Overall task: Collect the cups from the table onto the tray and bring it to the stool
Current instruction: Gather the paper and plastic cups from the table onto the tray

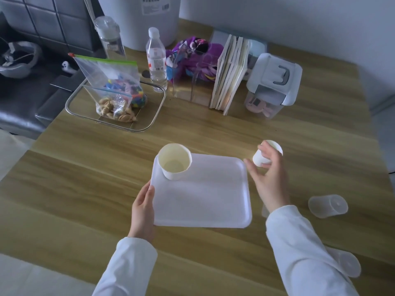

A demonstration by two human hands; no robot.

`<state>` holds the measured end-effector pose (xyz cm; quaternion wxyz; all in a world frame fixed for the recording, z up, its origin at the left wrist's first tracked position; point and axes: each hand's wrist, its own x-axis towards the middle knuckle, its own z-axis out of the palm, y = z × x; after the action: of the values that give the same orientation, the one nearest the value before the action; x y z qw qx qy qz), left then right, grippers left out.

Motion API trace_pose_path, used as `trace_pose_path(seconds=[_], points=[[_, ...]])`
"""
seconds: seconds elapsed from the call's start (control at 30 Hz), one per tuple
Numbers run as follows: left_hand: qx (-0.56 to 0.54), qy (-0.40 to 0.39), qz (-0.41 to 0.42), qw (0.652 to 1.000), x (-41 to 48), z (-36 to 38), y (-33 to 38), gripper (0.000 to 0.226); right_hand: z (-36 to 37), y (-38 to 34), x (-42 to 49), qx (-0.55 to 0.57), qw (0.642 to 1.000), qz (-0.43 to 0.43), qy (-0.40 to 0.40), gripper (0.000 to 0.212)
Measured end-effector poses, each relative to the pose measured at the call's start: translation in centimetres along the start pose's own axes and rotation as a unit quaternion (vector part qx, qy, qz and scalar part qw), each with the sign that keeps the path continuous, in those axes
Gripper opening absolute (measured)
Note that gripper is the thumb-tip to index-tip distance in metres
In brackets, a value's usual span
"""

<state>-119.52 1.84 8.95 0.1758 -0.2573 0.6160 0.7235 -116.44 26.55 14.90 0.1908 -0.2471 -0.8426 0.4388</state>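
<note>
A: While the left hand [142, 210] clamps the left edge of the tray [205, 201], thumb on top and fingers underneath, what is the count?

B: One paper cup [174, 161] stands upright on the tray's far left corner. That one is done, I judge.

A: And the right hand [268, 178]?

B: Raised just past the tray's far right corner. Thumb and fingers are closed around a second paper cup [264, 155], which is tilted, mouth pointing away. It looks lifted clear of the table [85, 189], not yet over the tray.

A: What is left on the wood?

B: A clear plastic cup [328, 206] lies on its side near the right edge of the table, well apart from the tray. Another translucent cup [347, 263] lies at the near right edge, partly hidden behind the right sleeve [299, 253]. Something pale shows beside the right wrist, just off the tray's right edge; I cannot tell what it is.

A: So where does that put us?

B: Early to midway, by my reading. One cup loaded, one in hand, at least two to fetch. Then the carry. No stool in view.

A: Clutter along the far edge?

B: Water bottle [156, 60], books [230, 75], bagged snacks in a wire basket [111, 122]. None of it in the way.
</note>
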Motion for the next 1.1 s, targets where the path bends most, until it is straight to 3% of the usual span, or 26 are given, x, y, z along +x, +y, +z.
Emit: trace_pose_path(seconds=[0.13, 0.27, 0.43, 0.73, 0.9, 1.1], points=[[-0.015, 0.028, 0.008, 0.999, 1.3, -1.5, 1.2, 0.033, -1.1, 3.2, 0.7, 0.014, 0.997, 0.075, 0.031, 0.04], [-0.021, 0.077, 0.031, 0.996, 2.6, -3.4, 2.6, 0.033, 0.8, 5.9, -0.4, -0.053, 0.994, 0.08, -0.052, 0.046], [-0.039, 0.119, 0.043, 0.991, 3.4, -5.1, 3.6, 0.03, 3.5, 7.6, -0.8, -0.171, 0.97, -0.006, -0.171, 0.054], [-0.054, 0.131, 0.033, 0.989, 4.0, -5.8, 3.6, 0.033, 3.2, 8.5, 1.8, -0.289, 0.906, -0.125, -0.284, 0.074], [-0.057, 0.128, 0.024, 0.99, 4.0, -5.4, 3.4, 0.023, 3.4, 8.6, 2.5, -0.269, 0.912, -0.119, -0.286, 0.06], [-0.064, 0.123, 0.019, 0.99, 4.0, -5.0, 3.5, 0.017, 4.5, 9.9, 1.7, -0.258, 0.936, -0.134, -0.196, 0.078]])
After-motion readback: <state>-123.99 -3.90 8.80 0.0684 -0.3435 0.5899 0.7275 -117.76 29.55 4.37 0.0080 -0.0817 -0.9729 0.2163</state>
